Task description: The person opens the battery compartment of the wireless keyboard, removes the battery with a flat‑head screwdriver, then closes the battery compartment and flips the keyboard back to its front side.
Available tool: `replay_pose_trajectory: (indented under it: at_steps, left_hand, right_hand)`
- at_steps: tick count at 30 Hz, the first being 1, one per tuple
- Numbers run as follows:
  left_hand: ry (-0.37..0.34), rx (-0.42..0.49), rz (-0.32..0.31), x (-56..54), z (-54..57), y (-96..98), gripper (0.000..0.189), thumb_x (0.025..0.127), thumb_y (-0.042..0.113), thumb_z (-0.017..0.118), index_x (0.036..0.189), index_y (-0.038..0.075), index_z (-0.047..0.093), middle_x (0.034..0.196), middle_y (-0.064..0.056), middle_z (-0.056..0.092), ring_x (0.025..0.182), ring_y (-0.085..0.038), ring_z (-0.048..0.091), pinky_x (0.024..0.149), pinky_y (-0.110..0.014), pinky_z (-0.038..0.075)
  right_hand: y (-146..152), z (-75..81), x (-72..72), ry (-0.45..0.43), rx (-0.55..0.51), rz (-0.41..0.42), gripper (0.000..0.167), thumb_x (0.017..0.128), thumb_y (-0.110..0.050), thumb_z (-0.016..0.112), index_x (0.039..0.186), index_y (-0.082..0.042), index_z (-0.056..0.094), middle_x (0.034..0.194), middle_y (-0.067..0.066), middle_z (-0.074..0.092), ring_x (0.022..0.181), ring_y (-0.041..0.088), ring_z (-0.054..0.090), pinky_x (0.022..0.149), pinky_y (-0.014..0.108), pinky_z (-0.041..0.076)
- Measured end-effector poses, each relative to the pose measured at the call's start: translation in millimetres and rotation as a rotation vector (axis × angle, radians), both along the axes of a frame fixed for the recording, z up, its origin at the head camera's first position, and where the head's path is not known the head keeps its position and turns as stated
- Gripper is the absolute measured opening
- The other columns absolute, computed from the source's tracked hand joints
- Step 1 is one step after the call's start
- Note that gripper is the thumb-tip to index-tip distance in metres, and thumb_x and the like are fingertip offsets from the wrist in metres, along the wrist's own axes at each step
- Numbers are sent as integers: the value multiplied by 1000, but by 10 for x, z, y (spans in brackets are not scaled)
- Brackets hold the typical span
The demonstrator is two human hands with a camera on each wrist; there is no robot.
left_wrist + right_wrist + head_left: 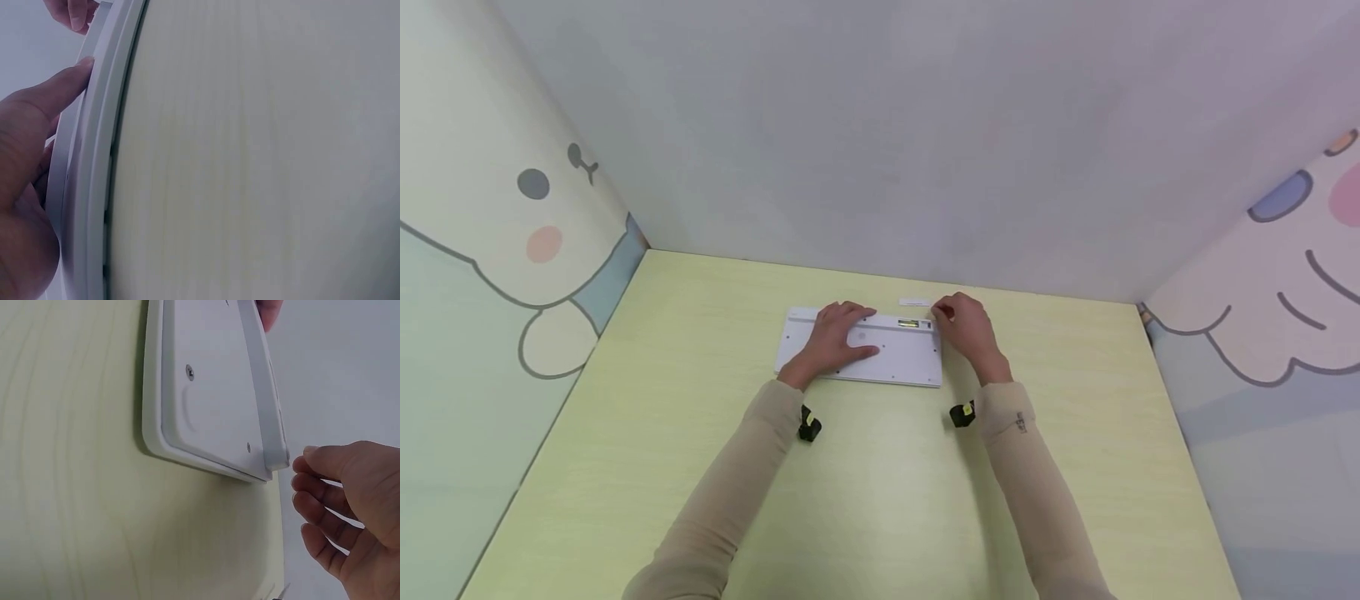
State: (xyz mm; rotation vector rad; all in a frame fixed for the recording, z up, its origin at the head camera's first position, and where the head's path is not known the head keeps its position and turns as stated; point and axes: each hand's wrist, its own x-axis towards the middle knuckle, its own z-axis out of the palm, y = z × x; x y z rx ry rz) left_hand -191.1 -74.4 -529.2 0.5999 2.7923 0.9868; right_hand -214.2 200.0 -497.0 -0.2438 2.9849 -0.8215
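Head view: keyboard face down on table, near the back wall.
Left hand: fingers spread, resting across the keyboard's back; thumb on the flat panel, fingertips by the raised ridge.
Right hand: thumb and index close together just beside the ridge's right end, other fingers loosely bent; can't tell if anything is pinched.
Battery: yellowish, exposed in the ridge toward its right end.
Strip: white, on table just behind the battery; probably its cover.
Keyboard handling: likely light, stiff, slightly slick. Hold by ridge and opposite edge, off the battery.
Strip handling: likely thin, easily bent. Pinch at the ends.
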Motion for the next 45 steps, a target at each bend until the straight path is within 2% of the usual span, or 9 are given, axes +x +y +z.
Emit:
replay_pose_trajectory:
  at_steps: [13, 24, 30, 38, 45]
  left_hand:
    - [-16, -7, 1, -13, 6, 7, 71, 89, 44, 78, 150, 20, 50, 147, -6, 55, 146, -27, 43, 133, -48, 12]
    - [-11, 0, -3, -17, 26, 4, 70, 89, 44, 77, 149, 19, 51, 147, -7, 55, 146, -27, 43, 133, -49, 12]
    - [-8, 1, -4, -22, 16, 2, 70, 89, 44, 78, 149, 19, 51, 146, -7, 55, 146, -28, 44, 132, -50, 13]
    - [-2, 3, -4, -35, 9, -10, 71, 88, 43, 78, 149, 19, 52, 146, -7, 55, 145, -28, 44, 132, -50, 13]
    - [-9, 11, -5, -28, 7, -13, 70, 89, 44, 78, 149, 18, 51, 147, -7, 55, 146, -28, 43, 133, -49, 12]
  right_hand:
    - [277, -24, 221, 34, -106, -82, 24, 101, -19, 61, 113, -1, 73, 107, 16, 70, 99, 30, 66, 89, 45, 56]
    - [524, -37, 370, 79, -130, -127, 20, 99, -15, 64, 106, 1, 74, 102, 18, 71, 94, 32, 66, 87, 45, 55]
    - [637, -45, 454, 68, -152, -161, 20, 97, -15, 66, 106, 1, 73, 103, 20, 70, 96, 35, 65, 87, 47, 53]
    - [740, -94, 512, 0, -133, -250, 23, 96, -23, 66, 101, -1, 70, 99, 17, 66, 90, 31, 59, 77, 35, 47]
    - [791, -137, 539, -13, -104, -255, 26, 95, -25, 68, 100, 0, 69, 97, 18, 67, 86, 30, 60, 71, 30, 46]
